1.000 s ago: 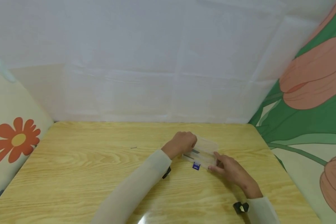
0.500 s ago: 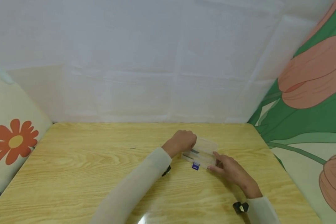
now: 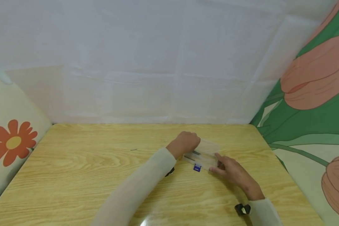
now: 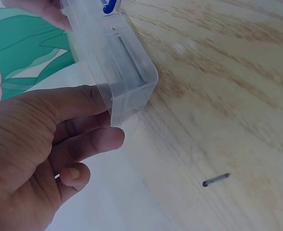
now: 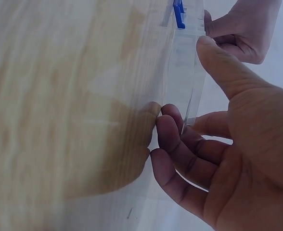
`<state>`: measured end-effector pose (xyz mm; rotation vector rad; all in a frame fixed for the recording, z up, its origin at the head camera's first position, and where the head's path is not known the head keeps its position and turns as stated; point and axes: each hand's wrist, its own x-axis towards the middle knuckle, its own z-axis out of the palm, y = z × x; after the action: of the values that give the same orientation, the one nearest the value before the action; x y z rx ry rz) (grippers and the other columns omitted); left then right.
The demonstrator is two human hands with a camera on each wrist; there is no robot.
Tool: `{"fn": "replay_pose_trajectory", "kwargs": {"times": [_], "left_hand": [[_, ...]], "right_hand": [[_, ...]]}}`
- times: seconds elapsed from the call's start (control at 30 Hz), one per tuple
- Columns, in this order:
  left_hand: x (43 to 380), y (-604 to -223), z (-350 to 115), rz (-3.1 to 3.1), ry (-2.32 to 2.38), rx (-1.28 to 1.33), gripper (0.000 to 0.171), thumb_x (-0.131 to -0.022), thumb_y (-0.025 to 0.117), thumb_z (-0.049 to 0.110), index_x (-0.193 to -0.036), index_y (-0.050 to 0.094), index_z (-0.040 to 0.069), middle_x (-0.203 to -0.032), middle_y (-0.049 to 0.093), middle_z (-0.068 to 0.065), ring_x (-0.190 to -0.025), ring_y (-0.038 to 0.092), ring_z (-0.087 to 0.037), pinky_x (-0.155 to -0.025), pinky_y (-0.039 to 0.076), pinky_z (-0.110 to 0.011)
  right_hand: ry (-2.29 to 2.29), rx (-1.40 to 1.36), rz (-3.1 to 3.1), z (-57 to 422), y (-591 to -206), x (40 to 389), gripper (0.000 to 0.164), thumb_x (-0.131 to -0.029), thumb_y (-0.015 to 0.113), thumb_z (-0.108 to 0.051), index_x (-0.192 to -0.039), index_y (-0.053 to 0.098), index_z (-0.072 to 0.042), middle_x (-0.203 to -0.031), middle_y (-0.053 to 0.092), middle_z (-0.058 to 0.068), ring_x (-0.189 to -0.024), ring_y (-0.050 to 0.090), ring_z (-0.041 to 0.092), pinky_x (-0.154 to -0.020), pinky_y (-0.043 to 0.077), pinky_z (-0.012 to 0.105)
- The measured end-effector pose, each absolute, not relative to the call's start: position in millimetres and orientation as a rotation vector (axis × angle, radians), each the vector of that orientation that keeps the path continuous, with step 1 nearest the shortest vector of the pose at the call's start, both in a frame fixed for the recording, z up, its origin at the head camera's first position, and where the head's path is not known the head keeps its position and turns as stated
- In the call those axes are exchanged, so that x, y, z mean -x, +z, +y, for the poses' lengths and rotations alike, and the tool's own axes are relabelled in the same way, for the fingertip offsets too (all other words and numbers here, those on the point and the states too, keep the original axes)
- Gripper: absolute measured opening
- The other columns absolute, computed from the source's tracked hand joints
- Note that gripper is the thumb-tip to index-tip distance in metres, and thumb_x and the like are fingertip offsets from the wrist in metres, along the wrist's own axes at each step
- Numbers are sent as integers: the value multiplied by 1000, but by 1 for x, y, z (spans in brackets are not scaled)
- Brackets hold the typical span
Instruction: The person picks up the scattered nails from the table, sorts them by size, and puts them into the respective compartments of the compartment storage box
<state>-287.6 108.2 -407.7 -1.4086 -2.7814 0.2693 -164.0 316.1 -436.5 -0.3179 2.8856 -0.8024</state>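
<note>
A clear plastic box (image 3: 209, 160) with a blue latch (image 3: 197, 168) lies towards the table's right side, its lid (image 3: 210, 146) folded open at the back. Inside, long thin metal pieces show, one a screw-like rod (image 4: 129, 57). My right hand (image 3: 233, 171) holds the box's right end, thumb on one side and fingers on the other. Over the left end is my left hand (image 3: 185, 144), its fingers bent; in the left wrist view the index fingertip passes behind the translucent wall. The left thumb, and whatever the fingertips touch, are hidden.
A small dark screw-like piece (image 3: 133, 149) lies on the wooden table (image 3: 87, 175), left of the box. A white sheet (image 3: 124, 62) hangs behind the table's back edge. Printed flower cloths stand at both sides, one with a red flower (image 3: 13, 142).
My left hand has shifted slightly to the right over the box. The right hand and the box stay in place.
</note>
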Motion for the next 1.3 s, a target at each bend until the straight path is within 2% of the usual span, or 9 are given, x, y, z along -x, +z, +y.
{"fn": "replay_pose_trajectory", "kwargs": {"times": [0.33,0.6,1.07,1.3], "left_hand": [[284,-408,113,-2781,345,1371,8,-102,66,16,-105,73,16,-97,69,0,-76,60,-11,-70,55,-28],[282,-407,118,-2802,362,1326,15,-104,63,16,-114,73,16,-106,70,1,-87,65,-13,-74,56,-29],[286,-404,121,-2757,426,1344,13,-104,62,17,-110,74,18,-100,70,2,-80,64,-10,-69,56,-27],[283,-402,121,-2694,525,1433,14,-105,60,16,-109,74,18,-100,71,3,-82,65,-10,-71,56,-25]], "right_hand": [[-811,343,2885,317,-436,163,76,-98,71,-37,-148,42,14,-86,59,-5,-74,56,9,-70,50,32],[-821,336,2882,317,-436,162,76,-98,71,-37,-148,43,12,-86,59,-5,-75,57,9,-70,50,33],[-823,315,2855,318,-435,164,81,-98,70,-41,-152,38,10,-87,60,-5,-74,55,10,-70,49,33],[-801,324,2880,318,-436,163,78,-98,70,-40,-150,41,10,-87,60,-5,-75,56,9,-71,49,34]]}}
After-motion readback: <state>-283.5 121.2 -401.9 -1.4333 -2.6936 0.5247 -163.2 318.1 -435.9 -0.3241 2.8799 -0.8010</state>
